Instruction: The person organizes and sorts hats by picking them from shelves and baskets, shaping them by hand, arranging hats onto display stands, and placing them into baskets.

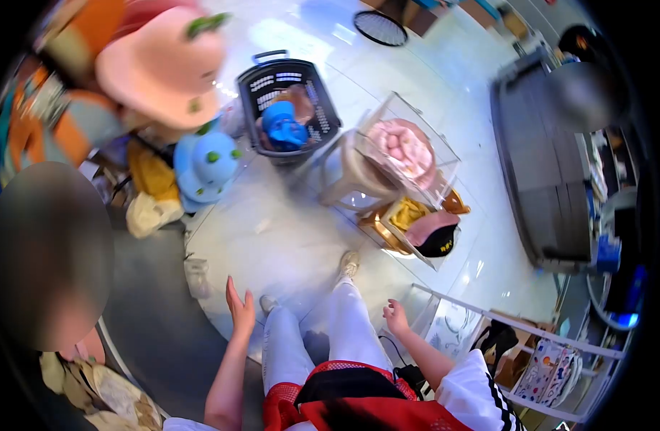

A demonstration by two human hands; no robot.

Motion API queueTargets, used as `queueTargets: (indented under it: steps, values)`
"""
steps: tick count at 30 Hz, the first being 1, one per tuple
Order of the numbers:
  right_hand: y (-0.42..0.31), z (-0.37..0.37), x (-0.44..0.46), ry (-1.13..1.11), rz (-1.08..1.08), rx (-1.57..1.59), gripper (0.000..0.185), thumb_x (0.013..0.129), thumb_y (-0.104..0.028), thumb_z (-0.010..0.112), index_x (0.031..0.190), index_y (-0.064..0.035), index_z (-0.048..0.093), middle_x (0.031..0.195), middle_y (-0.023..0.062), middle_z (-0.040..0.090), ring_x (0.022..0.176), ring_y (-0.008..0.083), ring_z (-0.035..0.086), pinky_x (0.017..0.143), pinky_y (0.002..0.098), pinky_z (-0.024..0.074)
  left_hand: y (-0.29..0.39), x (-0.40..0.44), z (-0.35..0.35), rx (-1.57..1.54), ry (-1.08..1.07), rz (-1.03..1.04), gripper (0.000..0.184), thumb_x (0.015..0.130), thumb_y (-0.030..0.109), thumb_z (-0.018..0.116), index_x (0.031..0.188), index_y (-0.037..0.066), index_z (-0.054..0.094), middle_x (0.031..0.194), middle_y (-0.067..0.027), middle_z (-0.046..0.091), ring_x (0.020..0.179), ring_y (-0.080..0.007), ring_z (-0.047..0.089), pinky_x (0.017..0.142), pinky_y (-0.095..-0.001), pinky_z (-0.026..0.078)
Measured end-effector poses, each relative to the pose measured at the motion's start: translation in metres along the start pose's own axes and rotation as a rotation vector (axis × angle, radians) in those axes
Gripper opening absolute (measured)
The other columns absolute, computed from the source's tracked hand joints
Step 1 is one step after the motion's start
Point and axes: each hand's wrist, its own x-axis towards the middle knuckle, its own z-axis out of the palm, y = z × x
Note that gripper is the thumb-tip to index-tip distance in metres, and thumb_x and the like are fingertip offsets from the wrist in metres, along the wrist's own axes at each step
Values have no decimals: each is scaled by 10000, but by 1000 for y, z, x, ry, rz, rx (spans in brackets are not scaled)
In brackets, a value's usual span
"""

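My left hand (241,307) is held out over the floor with its fingers apart and nothing in it. To the right, my right hand (396,316) has its fingers partly curled, and whether it holds anything is too small to tell. Neither hand touches the goods around. Ahead stands a black basket (326,122) with a blue item (283,126) inside. Right of it, a clear box (445,154) with pink cloth (403,149) rests on a beige stool (344,169). Below that, another clear box holds a yellow item (409,213) and a pink and black cap (432,233).
Hats hang at the left, among them a large pink hat (161,68) and a blue hat (204,165). A dark grey surface (157,302) lies left. At lower right is a white rack (517,323); a grey counter (542,172) stands far right, a person behind it.
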Motion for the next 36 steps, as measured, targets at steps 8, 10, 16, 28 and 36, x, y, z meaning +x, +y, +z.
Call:
queueTargets:
  steps: [8,10,16,28,36]
  values:
    - [66,-82,75,228,188,246,371,798,-135,512,1129,-14,395,1035,183,463,796,247,533,707,326,442,252,123,219,175,-206,750,492,737,45,498,1205,14,349,1260,-146,337,1204,-307,257,991,-403,195]
    - [69,-110,120,411,176,283,372,791,-124,518,1119,-1,392,1043,182,457,853,254,514,739,329,430,294,148,295,249,-243,934,426,738,55,506,1152,14,414,1233,-138,369,1184,-315,286,979,-418,213]
    - [117,-110,324,724,522,363,1039,554,-446,723,1225,127,174,1255,291,224,1145,388,290,969,393,239,322,197,480,527,-722,882,502,700,157,591,1137,-2,402,1190,-191,374,1115,-356,347,920,-408,306]
    - [194,-101,321,957,737,1037,305,770,-110,410,1003,72,486,902,154,554,795,227,537,704,319,429,319,227,509,614,-547,888,386,571,-4,541,950,46,483,915,-175,510,827,-319,514,715,-366,419]
    - [104,-199,187,1244,567,1302,359,797,-80,399,1123,70,406,1111,138,473,994,214,464,877,312,336,363,250,381,-29,-515,146,245,770,-12,510,1007,31,470,983,-54,538,864,-122,533,697,-233,446]
